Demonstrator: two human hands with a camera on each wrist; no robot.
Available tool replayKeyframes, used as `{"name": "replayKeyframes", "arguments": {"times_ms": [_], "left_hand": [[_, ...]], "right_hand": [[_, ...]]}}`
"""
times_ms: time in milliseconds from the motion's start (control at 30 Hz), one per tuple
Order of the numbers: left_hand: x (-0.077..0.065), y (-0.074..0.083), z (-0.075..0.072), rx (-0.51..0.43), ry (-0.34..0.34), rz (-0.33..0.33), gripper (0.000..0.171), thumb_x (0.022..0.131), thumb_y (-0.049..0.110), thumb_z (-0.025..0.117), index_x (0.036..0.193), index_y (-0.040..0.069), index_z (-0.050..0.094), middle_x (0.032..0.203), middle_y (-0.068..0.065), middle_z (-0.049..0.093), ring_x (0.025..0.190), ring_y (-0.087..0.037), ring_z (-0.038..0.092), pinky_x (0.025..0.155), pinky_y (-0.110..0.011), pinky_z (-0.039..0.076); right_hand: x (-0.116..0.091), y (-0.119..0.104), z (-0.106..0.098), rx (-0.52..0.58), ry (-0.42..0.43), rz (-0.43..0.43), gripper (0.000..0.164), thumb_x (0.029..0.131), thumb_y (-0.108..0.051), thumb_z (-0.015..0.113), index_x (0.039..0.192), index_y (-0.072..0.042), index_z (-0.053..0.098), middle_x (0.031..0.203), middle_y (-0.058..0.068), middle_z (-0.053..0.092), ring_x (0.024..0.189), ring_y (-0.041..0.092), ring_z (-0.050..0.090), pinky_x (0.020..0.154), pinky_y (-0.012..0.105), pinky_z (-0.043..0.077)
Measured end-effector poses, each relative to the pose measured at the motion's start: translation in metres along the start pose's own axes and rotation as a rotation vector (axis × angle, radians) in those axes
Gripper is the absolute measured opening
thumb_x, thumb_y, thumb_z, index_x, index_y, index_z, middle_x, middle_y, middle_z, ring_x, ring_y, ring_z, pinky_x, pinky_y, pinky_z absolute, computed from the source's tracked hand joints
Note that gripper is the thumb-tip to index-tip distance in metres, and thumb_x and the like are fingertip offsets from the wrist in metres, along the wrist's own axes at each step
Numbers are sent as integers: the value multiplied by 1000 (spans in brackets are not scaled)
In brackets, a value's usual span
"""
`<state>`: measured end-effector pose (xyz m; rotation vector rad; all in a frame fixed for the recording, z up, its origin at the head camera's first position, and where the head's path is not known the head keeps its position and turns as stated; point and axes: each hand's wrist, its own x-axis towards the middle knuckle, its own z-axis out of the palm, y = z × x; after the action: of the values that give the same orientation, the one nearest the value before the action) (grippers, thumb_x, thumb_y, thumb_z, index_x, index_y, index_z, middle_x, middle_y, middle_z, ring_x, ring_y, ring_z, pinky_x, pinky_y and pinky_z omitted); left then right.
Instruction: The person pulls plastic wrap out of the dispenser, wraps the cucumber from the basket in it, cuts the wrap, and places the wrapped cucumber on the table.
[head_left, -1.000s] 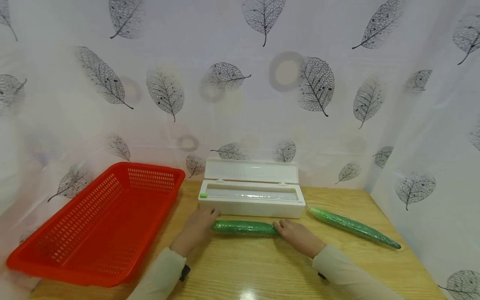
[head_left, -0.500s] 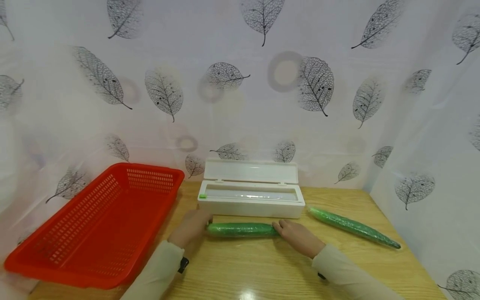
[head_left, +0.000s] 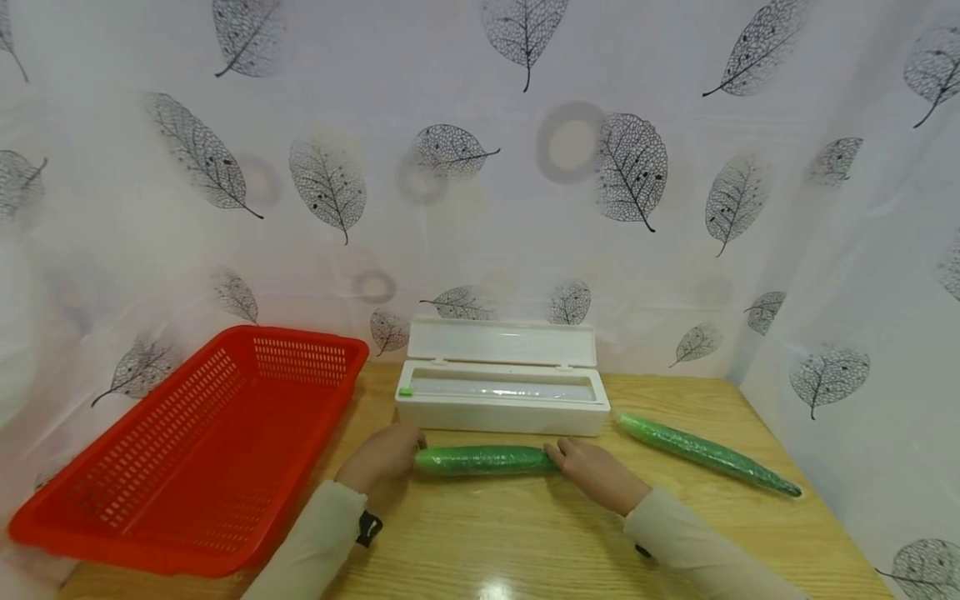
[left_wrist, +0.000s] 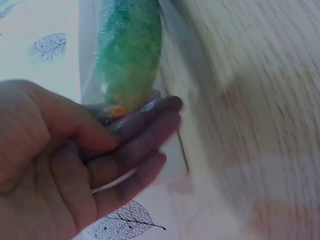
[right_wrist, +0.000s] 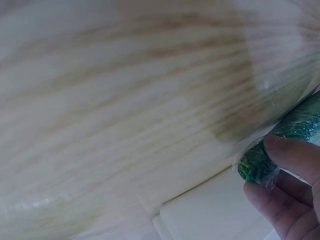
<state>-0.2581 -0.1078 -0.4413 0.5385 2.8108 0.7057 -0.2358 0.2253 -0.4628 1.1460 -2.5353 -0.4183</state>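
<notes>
A cucumber [head_left: 483, 459] wrapped in clear plastic lies crosswise in front of a white box [head_left: 502, 419]. At its pale left end is my left hand [head_left: 382, 458]; in the left wrist view the thumb and fingers pinch the gathered plastic wrap [left_wrist: 150, 103] just past the tip, where a small orange spot shows. My right hand [head_left: 597, 477] holds the dark right end, thumb on one side and fingers on the other, with crinkled film around the tip [right_wrist: 254, 167] in the right wrist view. Another wrapped cucumber [head_left: 708, 454] lies slanted to the right.
The white box stands with its lid [head_left: 502, 343] raised, a roll of clear film [head_left: 502, 388] inside and a green slider [head_left: 406, 392] on its edge. A red plastic basket [head_left: 142, 560] fills the left side. Leaf-printed sheeting [head_left: 480, 225] encloses the wooden table [head_left: 480, 533].
My left hand has shifted slightly left and down, and more of the cucumber's pale left end shows. The right hand stays at its end; the second cucumber and box have not moved.
</notes>
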Motion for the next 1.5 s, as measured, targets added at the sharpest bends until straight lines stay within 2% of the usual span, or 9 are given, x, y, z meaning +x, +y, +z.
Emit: {"name": "replayKeyframes", "arguments": {"times_ms": [267, 500, 667, 800, 900, 1067, 1200, 1400, 1500], "left_hand": [[2, 10, -3, -93, -41, 37, 5, 82, 9, 60, 84, 7, 64, 74, 0, 58, 67, -15, 50, 62, -31, 44], [-4, 9, -5, -45, -58, 80, 16, 83, 0, 58, 93, 7, 68, 85, -1, 65, 79, -15, 56, 77, -39, 50], [-5, 7, 0, -71, 59, 66, 28, 81, -8, 51, 101, 4, 66, 103, -10, 66, 98, -25, 60, 90, -47, 48], [-4, 7, 7, -105, 166, 35, 22, 82, -6, 51, 94, 8, 63, 99, -7, 65, 91, -22, 59, 84, -42, 49], [-1, 8, 10, -106, 193, 24, 15, 83, -1, 54, 88, 10, 62, 94, -2, 63, 84, -17, 55, 78, -36, 48], [-1, 10, 11, 45, 145, 127, 10, 77, 2, 68, 78, 9, 61, 75, 2, 57, 68, -13, 48, 64, -30, 44], [-4, 9, 10, 66, 119, 187, 18, 69, -2, 74, 78, 9, 62, 74, 4, 56, 68, -9, 47, 63, -27, 44], [-8, 7, 3, -5, 63, 170, 15, 78, -3, 64, 86, 9, 64, 82, 3, 63, 76, -10, 53, 75, -33, 49], [-8, 8, 4, -106, 46, 125, 10, 87, 4, 54, 96, 7, 60, 95, -2, 62, 89, -16, 53, 85, -41, 47]], "right_hand": [[0, 1, 1, -16, 2, -4, 41, 77, -5, 71, 117, -7, 62, 87, 6, 59, 72, 12, 56, 55, 19, 47], [1, -2, 1, -22, 13, 3, 42, 76, -4, 73, 116, -6, 62, 86, 6, 59, 71, 12, 56, 55, 19, 47], [2, -3, 0, -35, 22, 6, 40, 76, -4, 73, 115, -5, 62, 85, 6, 59, 72, 12, 56, 55, 19, 48], [4, -4, -2, -32, 13, 18, 38, 76, -4, 73, 113, -4, 62, 83, 6, 58, 69, 12, 55, 53, 19, 46], [5, -5, -4, -19, -11, 33, 38, 76, -3, 72, 113, -4, 63, 82, 6, 57, 67, 12, 54, 51, 19, 46], [5, -7, -7, 15, -53, 60, 38, 76, -3, 72, 113, -3, 63, 83, 7, 58, 68, 13, 54, 52, 21, 46], [5, -6, -10, 53, -102, 83, 36, 78, -1, 70, 113, -2, 61, 84, 7, 58, 70, 15, 54, 54, 23, 47], [6, -7, -20, 155, -148, 102, 31, 78, 3, 67, 108, 1, 59, 82, 9, 63, 71, 17, 60, 58, 24, 51], [7, -8, -21, 209, -145, 117, 27, 78, 6, 66, 103, 0, 58, 80, 11, 65, 69, 18, 63, 59, 26, 53]]}}
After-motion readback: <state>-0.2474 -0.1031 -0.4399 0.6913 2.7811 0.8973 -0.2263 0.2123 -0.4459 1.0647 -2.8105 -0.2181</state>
